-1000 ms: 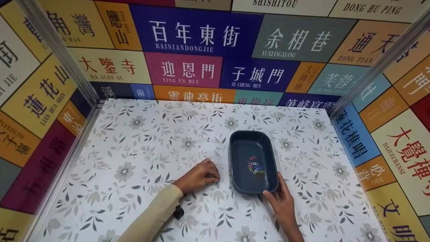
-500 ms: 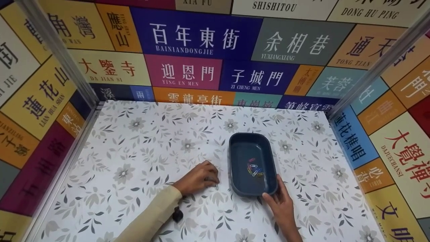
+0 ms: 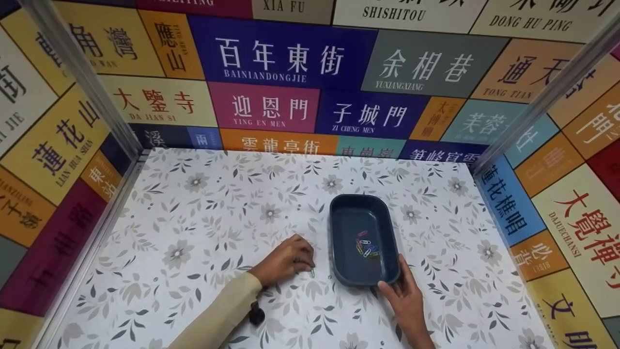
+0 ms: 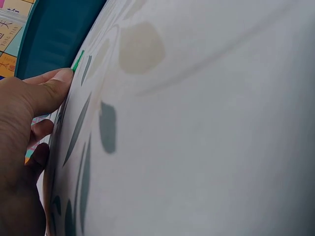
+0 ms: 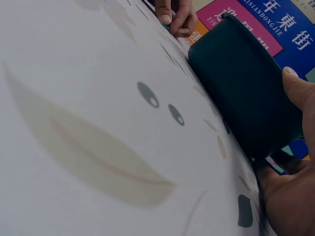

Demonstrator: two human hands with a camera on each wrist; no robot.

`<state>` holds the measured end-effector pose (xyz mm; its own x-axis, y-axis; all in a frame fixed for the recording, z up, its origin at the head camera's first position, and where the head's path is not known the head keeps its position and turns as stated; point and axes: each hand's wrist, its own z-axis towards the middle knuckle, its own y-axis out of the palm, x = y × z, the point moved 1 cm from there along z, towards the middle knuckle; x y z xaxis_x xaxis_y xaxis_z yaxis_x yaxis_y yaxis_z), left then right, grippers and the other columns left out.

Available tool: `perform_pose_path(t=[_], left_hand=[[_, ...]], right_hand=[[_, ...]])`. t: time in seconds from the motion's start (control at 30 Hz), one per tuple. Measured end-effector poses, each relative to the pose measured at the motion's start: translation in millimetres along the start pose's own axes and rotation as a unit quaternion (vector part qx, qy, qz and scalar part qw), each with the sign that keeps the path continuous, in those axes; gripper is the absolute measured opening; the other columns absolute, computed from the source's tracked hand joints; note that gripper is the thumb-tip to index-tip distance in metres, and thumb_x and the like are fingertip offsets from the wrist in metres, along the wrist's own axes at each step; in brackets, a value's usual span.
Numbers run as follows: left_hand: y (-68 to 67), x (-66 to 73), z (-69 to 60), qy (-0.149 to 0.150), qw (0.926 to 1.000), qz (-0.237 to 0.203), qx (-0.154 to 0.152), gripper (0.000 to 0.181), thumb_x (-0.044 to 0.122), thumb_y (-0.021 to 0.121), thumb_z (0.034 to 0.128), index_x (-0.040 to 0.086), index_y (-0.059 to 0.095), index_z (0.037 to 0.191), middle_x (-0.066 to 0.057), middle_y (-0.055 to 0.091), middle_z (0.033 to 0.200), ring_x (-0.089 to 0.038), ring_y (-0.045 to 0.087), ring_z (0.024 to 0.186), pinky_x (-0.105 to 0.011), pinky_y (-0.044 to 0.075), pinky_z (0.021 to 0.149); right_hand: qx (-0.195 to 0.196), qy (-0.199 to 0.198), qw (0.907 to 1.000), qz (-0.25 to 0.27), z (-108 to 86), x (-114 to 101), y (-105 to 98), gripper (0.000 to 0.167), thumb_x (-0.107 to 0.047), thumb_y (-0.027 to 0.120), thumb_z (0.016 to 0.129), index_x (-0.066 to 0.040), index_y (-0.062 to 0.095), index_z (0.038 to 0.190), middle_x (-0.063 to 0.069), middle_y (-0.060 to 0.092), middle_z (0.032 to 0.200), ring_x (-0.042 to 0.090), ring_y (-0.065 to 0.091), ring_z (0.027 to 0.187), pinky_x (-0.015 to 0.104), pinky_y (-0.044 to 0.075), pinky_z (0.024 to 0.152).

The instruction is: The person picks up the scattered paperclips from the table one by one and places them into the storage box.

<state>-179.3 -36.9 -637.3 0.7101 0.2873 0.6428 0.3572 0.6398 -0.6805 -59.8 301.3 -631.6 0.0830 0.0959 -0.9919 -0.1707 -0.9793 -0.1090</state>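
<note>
At the table's middle, my left hand (image 3: 289,259) is low over the floral cloth, its thumb and forefinger pinching one end of a small green paper clip (image 4: 78,61). The clip's other end sticks out past the fingertips. To the right stands a dark blue rectangular bin (image 3: 339,232) with several coloured paper clips (image 3: 366,246) lying loose inside. My right hand (image 3: 407,300) holds the bin's near right corner, the thumb (image 5: 291,74) on the rim and the fingers low against the outside. The right wrist view shows the bin's outer wall (image 5: 241,83).
A white cloth (image 3: 218,194) with grey leaves and flowers covers the table. Colourful sign-printed panels (image 3: 271,104) rise at the back and both sides, with metal posts (image 3: 104,97) at the corners. A dark object (image 3: 256,314) is at the left wrist.
The view has tilted slightly upward. My left fingers have shifted a little, and more of the green paper clip shows below them. The bin and right hand keep their places.
</note>
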Motion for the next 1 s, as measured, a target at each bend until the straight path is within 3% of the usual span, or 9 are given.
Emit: perform_pose_path(t=[0.17,0.43,0.67,1.0], left_hand=[[1.0,0.3,-2.6,-0.003,1.0,0.003,0.002,0.004,0.009,0.086,0.0928,0.01,0.089,0.095,-0.004,0.074,0.113,-0.021,0.058,0.111,-0.037,0.051,0.102],[1.8,2.3,-4.9,0.033,0.9988,0.03,0.019,0.004,0.007,0.087,0.0908,0.01,0.085,0.089,-0.006,0.073,0.109,-0.024,0.06,0.108,-0.041,0.051,0.099],[3.2,5.2,-5.8,0.01,0.999,0.04,0.017,0.006,0.007,0.084,0.094,0.011,0.083,0.088,-0.006,0.071,0.108,-0.024,0.059,0.108,-0.044,0.049,0.099],[8.6,4.3,-6.7,0.051,0.9949,0.057,0.066,0.011,0.005,0.085,0.0879,0.011,0.078,0.082,-0.004,0.07,0.1,-0.023,0.059,0.101,-0.045,0.05,0.092]], right_hand=[[0.003,0.009,1.0,-0.003,-0.6,0.6,0.8,0.092,-0.009,0.078,0.104,-0.009,0.021,0.176,0.012,0.02,0.182,0.034,0.026,0.165,0.009,0.039,0.112],[0.006,0.004,0.9999,-0.011,-1.5,0.8,1.8,0.091,-0.008,0.079,0.103,-0.01,0.024,0.176,0.013,0.023,0.181,0.034,0.027,0.165,0.009,0.039,0.111],[0.007,0.01,0.9998,-0.013,-0.3,0.9,0.6,0.091,-0.008,0.079,0.103,-0.01,0.024,0.176,0.012,0.022,0.182,0.032,0.024,0.166,0.009,0.037,0.113],[0.008,0.005,0.9999,-0.013,1.0,1.9,-3.5,0.091,-0.008,0.079,0.103,-0.01,0.025,0.176,0.008,0.023,0.182,0.031,0.023,0.167,0.011,0.035,0.116]])
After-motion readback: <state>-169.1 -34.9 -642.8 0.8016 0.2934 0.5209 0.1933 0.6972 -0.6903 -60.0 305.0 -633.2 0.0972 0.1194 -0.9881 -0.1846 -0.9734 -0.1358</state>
